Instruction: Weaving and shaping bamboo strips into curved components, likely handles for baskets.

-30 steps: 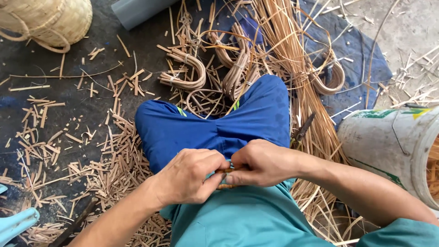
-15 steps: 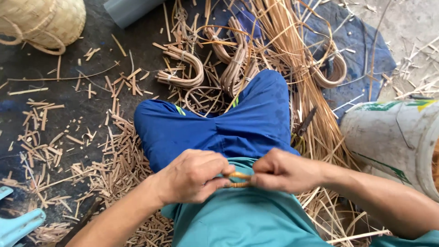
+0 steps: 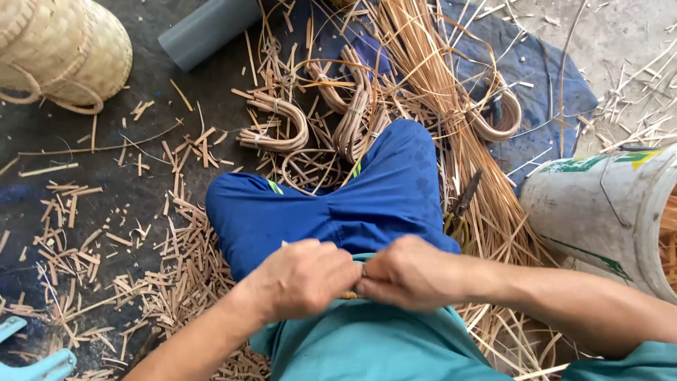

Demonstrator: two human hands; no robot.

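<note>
Head view, near to far. The left hand [image 3: 300, 279] and right hand [image 3: 409, 271] meet knuckle to knuckle over the lap, fingers closed on a small cane piece [image 3: 350, 295] (mostly hidden between them). Beyond lie blue trousers [image 3: 331, 212], with dark-handled shears [image 3: 462, 204] just beside the right knee. Bent cane hoops [image 3: 278, 127] and a bundle of cane strips [image 3: 437, 85] rest on the floor. A white bucket [image 3: 599, 204] lies at right; a woven basket [image 3: 63, 49] sits far left.

Both forearms reach in over the lap. The left hand [image 3: 300, 279] and right hand [image 3: 409, 271] meet knuckle to knuckle, fingers curled shut.
</note>
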